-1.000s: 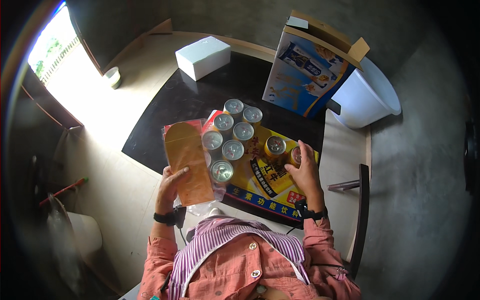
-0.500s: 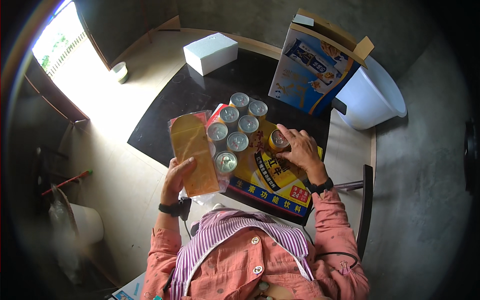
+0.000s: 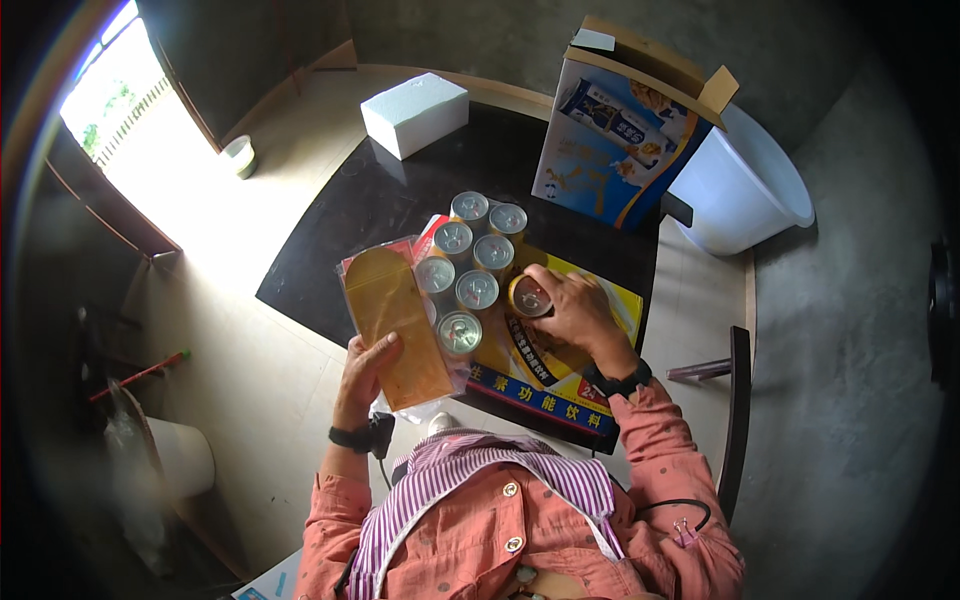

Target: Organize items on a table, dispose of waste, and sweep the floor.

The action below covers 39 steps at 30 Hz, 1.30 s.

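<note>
My left hand (image 3: 368, 368) is closed on a flat golden-yellow packet (image 3: 393, 312) in clear plastic, with red beneath its upper edge. My right hand (image 3: 572, 312) grips a gold drink can (image 3: 530, 294) by its upper rim, just right of a cluster of several upright cans (image 3: 493, 251) with silver lids. Under the cans lies a yellow cardboard piece (image 3: 617, 312) with a blue band along its near edge, on the black table (image 3: 310, 260). The packet partly hides the left side of the cluster.
A white foam block (image 3: 414, 112) rests at the table's far left. A tall blue printed carton (image 3: 610, 140) stands at the back right, before a pale plastic tub (image 3: 750, 185). A dark chair frame (image 3: 738, 420) is at the right, a bright doorway (image 3: 120, 100) at upper left.
My right hand has closed over a can and moved left with it, toward the cluster. My left hand still holds the packet, shifted only slightly.
</note>
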Tool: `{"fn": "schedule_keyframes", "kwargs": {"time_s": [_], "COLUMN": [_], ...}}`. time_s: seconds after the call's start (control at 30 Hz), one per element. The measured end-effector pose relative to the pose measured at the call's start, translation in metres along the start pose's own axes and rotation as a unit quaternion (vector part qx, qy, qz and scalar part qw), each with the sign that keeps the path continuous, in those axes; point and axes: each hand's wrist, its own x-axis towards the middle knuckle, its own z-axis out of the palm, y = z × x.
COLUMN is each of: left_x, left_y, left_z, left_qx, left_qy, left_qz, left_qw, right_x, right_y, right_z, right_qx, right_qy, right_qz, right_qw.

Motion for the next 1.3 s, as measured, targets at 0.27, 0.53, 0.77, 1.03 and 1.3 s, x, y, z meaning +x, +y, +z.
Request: {"fn": "schedule_keyframes", "kwargs": {"time_s": [0.27,0.53,0.77,1.03,1.3], "left_x": [-0.020,-0.015,0.063,0.167,0.191], "left_y": [-0.027,-0.040,0.040,0.073,0.045], "left_z": [0.029,0.092,0.063,0.086,0.091], "left_qx": [-0.034,0.022,0.123,0.291,0.378], "left_qy": [0.036,-0.123,-0.080,-0.178,-0.217], "left_qz": [-0.036,-0.135,0.045,-0.028,-0.075], "left_qw": [0.998,0.983,0.988,0.940,0.897], "right_x": [-0.065,-0.098,-0.143,-0.176,-0.141], "right_y": [0.016,0.023,0.016,-0.047,-0.040], "right_z": [-0.035,-0.048,-0.076,-0.078,-0.029], "right_qx": [0.048,0.048,0.072,0.141,0.095], "right_qy": [0.030,0.127,0.145,0.089,0.149], "right_qz": [0.146,0.219,0.291,0.370,0.296], "right_qw": [0.988,0.966,0.943,0.914,0.939]}}
